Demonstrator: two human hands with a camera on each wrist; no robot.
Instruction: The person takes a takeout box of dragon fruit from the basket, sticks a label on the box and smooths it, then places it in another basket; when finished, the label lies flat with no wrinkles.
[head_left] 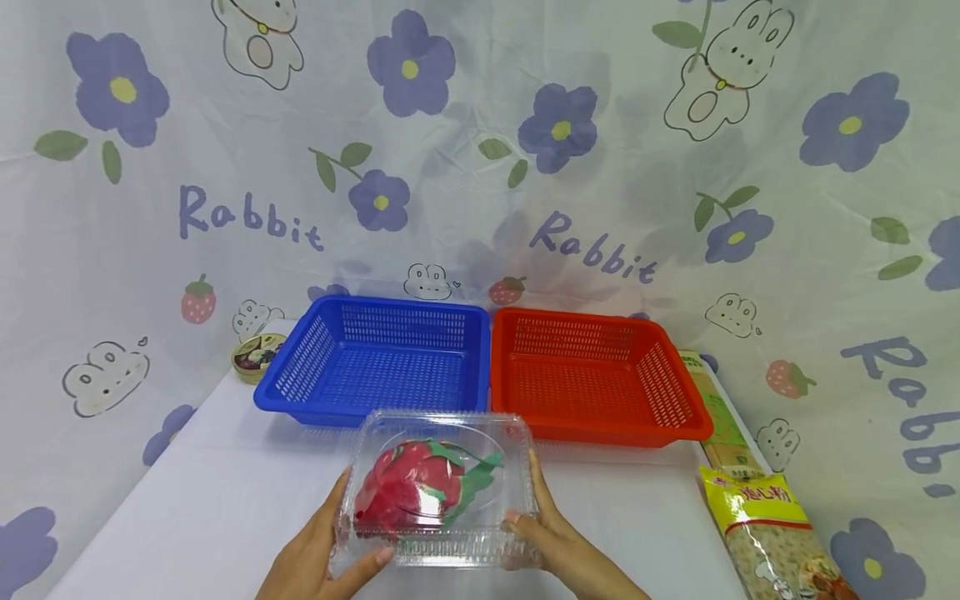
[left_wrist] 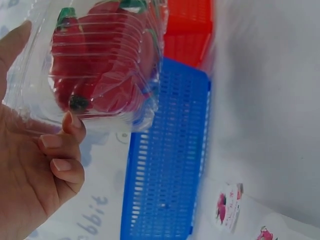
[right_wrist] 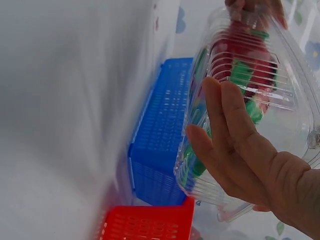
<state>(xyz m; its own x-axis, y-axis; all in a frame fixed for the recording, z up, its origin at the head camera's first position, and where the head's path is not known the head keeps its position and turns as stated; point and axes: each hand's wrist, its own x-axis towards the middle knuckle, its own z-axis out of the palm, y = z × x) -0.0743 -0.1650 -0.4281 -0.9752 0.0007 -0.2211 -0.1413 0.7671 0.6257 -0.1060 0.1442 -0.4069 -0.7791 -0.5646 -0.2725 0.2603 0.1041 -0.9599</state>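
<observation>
A clear plastic clamshell box [head_left: 495, 492] is held up off the table in front of the two baskets. Inside it lies a red dragon fruit [head_left: 408, 487] with green tips, also visible through the plastic in the left wrist view. My left hand [head_left: 318, 542] grips the box's left side, thumb along the near edge. At the right side my right hand [head_left: 558, 537] holds it, the thumb on the near corner and the fingers spread beneath, as the right wrist view shows. The box's lid looks closed.
Behind the box stand a blue basket [head_left: 397, 375] and a red basket [head_left: 577, 392], side by side. A round tin [head_left: 255, 357] sits left of the blue one. Along the right edge lie a green packet [head_left: 723, 425] and a yellow-topped food bag [head_left: 772, 542].
</observation>
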